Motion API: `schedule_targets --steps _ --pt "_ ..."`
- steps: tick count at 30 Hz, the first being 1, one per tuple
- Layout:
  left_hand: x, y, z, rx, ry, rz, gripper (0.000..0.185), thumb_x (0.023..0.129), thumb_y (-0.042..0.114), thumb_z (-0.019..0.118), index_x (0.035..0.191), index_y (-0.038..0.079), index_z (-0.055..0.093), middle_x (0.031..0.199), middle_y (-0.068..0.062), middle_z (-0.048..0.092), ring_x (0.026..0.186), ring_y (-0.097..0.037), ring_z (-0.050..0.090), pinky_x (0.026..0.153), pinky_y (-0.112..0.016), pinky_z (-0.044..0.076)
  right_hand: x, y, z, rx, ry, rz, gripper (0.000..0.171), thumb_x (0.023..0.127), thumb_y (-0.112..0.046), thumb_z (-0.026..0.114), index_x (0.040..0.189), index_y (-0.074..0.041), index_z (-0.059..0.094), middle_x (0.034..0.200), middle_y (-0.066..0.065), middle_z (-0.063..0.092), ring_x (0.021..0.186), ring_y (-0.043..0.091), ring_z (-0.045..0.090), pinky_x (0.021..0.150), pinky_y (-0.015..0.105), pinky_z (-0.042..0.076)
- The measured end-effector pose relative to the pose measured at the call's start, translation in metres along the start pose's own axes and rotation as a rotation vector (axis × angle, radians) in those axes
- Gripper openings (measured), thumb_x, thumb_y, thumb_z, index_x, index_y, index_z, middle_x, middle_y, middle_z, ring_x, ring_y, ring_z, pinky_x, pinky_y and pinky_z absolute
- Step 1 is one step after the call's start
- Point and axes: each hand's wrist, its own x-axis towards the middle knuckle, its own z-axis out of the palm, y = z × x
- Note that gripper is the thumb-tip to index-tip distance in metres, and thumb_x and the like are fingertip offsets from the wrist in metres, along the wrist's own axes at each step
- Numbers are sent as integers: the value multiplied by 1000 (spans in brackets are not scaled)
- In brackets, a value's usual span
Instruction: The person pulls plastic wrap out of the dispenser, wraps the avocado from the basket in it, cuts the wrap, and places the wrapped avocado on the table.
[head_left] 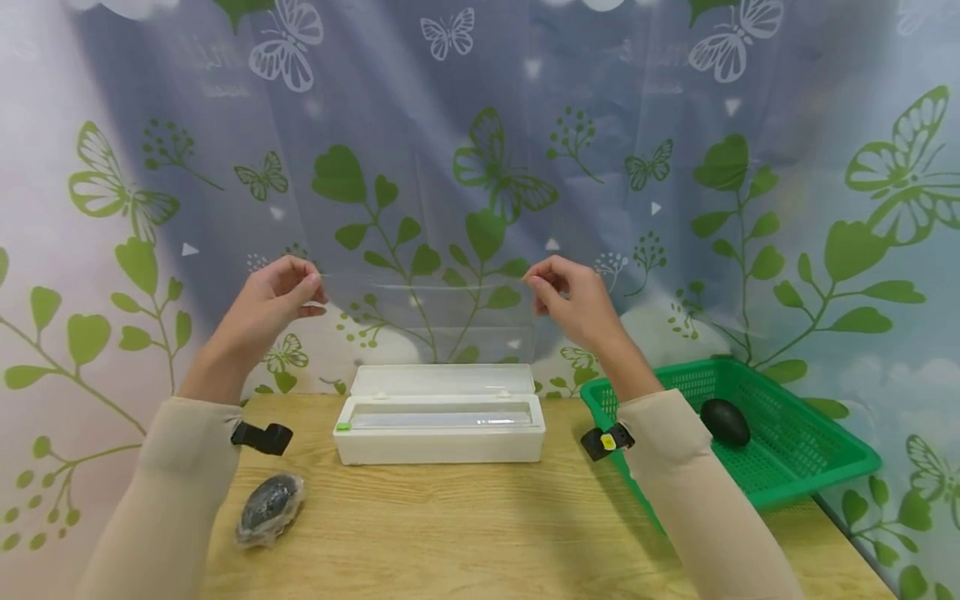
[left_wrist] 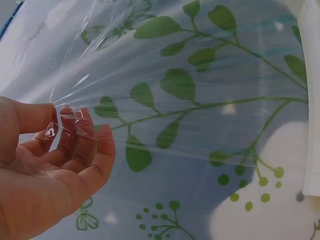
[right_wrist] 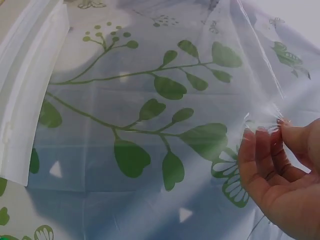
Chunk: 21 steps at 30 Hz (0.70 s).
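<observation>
A sheet of clear plastic wrap [head_left: 420, 287] is stretched in the air between my two hands, its far edge hard to make out. My left hand [head_left: 281, 292] pinches one corner; in the left wrist view folds fan out of the wrap [left_wrist: 165, 107] from thumb and fingers. At the other corner my right hand [head_left: 573, 300] pinches the film, gathered at the fingertips in the right wrist view. Below the sheet stands a white wrap dispenser box [head_left: 441, 446], its lid [head_left: 442, 379] raised and a roll of film [head_left: 442, 419] inside.
On the table's left lies a dark oval object [head_left: 270, 508] wrapped in film. At the right a green basket [head_left: 825, 467] holds a dark, smooth oval object [head_left: 725, 422]. Behind the wooden table [head_left: 435, 533] hangs a curtain [head_left: 420, 100] with leaves and butterflies.
</observation>
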Motion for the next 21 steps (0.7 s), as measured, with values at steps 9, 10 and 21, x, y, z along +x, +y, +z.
schedule_targets --steps 9,10,21 --pt "-29 -6 3 -104 -39 35 26 108 35 51 119 11 53 106 1 60 100 -15 62 89 -24 59 -29 -9 -3 -60 -93 -16 17 105 -15 61 112 -5 72 88 14 71 77 21 67 70 28 56" --pt "-32 -7 3 -127 -44 46 26 108 33 51 118 9 54 105 0 61 99 -15 63 89 -24 59 -32 -9 -4 -60 -105 -16 16 104 -14 61 112 -5 72 88 14 71 77 20 67 70 27 56" --pt "-65 -24 6 -127 -208 166 16 110 13 48 113 0 57 99 0 64 94 -16 67 90 -25 59 -60 -10 -9 24 -232 -40 13 104 -11 61 106 -5 73 89 10 70 79 20 69 74 26 61"
